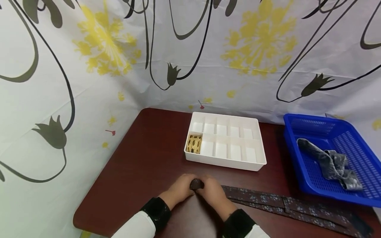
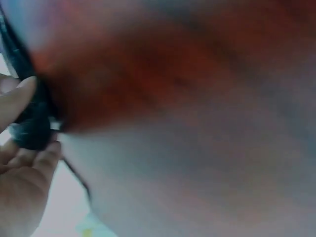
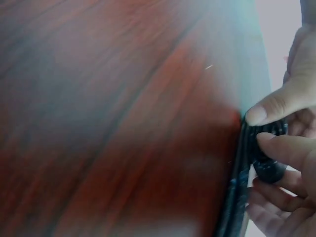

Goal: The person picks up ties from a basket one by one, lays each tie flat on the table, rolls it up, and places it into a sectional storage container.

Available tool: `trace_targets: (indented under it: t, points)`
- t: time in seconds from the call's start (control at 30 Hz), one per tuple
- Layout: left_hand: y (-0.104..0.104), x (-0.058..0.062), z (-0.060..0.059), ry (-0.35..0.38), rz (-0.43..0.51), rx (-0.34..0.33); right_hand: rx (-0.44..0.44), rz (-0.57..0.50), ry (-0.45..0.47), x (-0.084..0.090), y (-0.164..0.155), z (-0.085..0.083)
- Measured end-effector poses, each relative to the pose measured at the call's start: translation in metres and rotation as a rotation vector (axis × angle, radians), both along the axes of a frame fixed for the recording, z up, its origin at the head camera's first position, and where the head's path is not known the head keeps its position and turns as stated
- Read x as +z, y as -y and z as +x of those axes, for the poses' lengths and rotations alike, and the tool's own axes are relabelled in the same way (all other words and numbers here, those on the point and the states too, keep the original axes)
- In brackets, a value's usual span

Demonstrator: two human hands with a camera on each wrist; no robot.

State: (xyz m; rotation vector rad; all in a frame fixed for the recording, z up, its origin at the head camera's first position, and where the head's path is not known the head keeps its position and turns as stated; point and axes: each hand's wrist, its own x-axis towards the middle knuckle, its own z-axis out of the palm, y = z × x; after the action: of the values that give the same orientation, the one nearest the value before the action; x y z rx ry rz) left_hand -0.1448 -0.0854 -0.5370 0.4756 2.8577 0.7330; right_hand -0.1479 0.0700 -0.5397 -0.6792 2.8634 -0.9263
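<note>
A dark brown necktie (image 1: 257,197) with small pale blue flowers lies lengthwise on the table, and its left end is wound into a small roll (image 1: 196,184). My left hand (image 1: 181,187) grips this roll from the left. From the other side my right hand (image 1: 212,191) pinches it, thumbs close together on top. In the right wrist view the rolled layers (image 3: 271,170) show between fingers and thumbs, with the flat part of the tie running down from them. The left wrist view is blurred; the dark roll (image 2: 34,126) sits at its left edge between fingers.
Behind the hands stands a white divided box (image 1: 224,161); its front left compartment holds a yellow patterned roll of cloth (image 1: 194,144). At right, a blue plastic basket (image 1: 293,158) contains a crumpled shiny grey necktie (image 1: 330,165). A flowered curtain (image 1: 208,96) hangs behind the dark red table (image 1: 134,172).
</note>
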Motion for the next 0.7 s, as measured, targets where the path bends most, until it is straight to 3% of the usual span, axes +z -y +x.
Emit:
trace_targets:
  t: [0.13, 0.23, 0.4, 0.53, 0.63, 0.7]
  points:
    - [0.008, -0.008, 0.001, -0.007, 0.131, -0.004, 0.009, -0.034, -0.008, -0.005, -0.005, -0.001]
    - [0.007, -0.009, 0.001, -0.039, 0.105, -0.013, 0.009, -0.030, -0.005, -0.006, -0.007, -0.001]
    - [-0.006, 0.006, 0.002, -0.106, -0.162, -0.043, 0.008, -0.001, -0.001, -0.003, -0.003, 0.002]
    - [-0.024, 0.017, 0.006, -0.100, -0.388, -0.005, -0.014, 0.030, -0.003, 0.002, 0.004, 0.004]
    - [-0.035, 0.022, 0.009, -0.085, -0.465, 0.041, -0.059, 0.051, -0.001, 0.004, 0.008, 0.007]
    - [-0.039, 0.023, 0.010, -0.079, -0.462, 0.069, -0.081, 0.050, 0.000, 0.003, 0.010, 0.007]
